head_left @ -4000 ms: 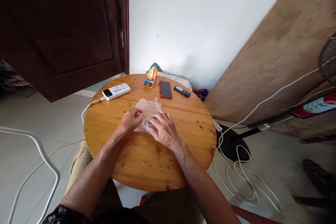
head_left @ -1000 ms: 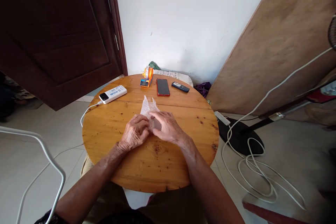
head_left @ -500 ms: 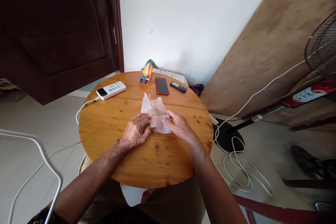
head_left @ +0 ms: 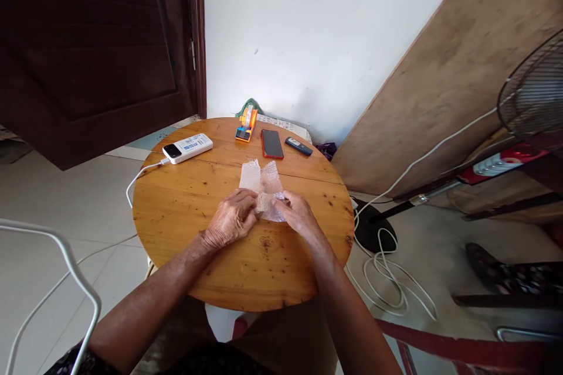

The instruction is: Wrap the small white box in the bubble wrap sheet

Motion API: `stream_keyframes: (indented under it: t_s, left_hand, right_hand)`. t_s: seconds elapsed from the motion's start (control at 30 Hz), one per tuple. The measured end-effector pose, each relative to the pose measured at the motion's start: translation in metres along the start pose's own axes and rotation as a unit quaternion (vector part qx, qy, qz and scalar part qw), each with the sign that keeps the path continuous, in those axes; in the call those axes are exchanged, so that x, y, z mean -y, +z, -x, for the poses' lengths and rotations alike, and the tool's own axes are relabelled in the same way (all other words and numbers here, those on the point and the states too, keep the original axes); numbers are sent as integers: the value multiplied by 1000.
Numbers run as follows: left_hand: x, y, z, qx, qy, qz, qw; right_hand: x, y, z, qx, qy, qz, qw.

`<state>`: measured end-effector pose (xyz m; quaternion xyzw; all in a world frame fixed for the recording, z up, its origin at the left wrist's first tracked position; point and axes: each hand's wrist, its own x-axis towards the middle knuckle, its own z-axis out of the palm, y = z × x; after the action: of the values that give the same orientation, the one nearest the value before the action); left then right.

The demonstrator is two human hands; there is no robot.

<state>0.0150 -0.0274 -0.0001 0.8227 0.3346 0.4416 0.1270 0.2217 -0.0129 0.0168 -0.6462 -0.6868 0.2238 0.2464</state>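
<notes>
While both hands work at the centre of the round table [head_left: 185, 258], the left hand [head_left: 231, 224] and right hand [head_left: 299, 217] pinch a sheet of bubble wrap [head_left: 264, 184] around a small, mostly hidden item. The wrapping appears half done; the loose flap at 12 o'clock calls for folding over. The wrap looks clear, crumpled and thin.
</notes>
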Motion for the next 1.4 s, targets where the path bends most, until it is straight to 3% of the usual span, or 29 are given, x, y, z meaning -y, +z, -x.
stream_keyframes:
  t_s: [0.23,0.47,0.67,0.87,1.07,1.27,1.4]
  left_hand:
    - [0,0,-1,8,7,-2,1000]
    - [3,2,0,9,15,-45,999]
    - [1,1,1,5,0,-77,997]
    - [-1,-1,-2,22,-11,-60,998]
    - [0,1,-2,15,-10,-16,1000]
    - [-1,3,1,-34,-81,38,995]
    - [-4,-1,0,-59,-132,90,985]
  right_hand:
    - [0,10,-1,-42,15,-22,999]
    - [5,19,-1,-86,-7,-127,988]
    - [15,22,-6,-46,-24,-264,963]
    - [27,27,-11,-7,-22,-275,961]
    - [41,15,0,31,27,-327,944]
    - [40,5,14,76,11,-350,934]
    - [36,10,13,87,-26,-291,953]
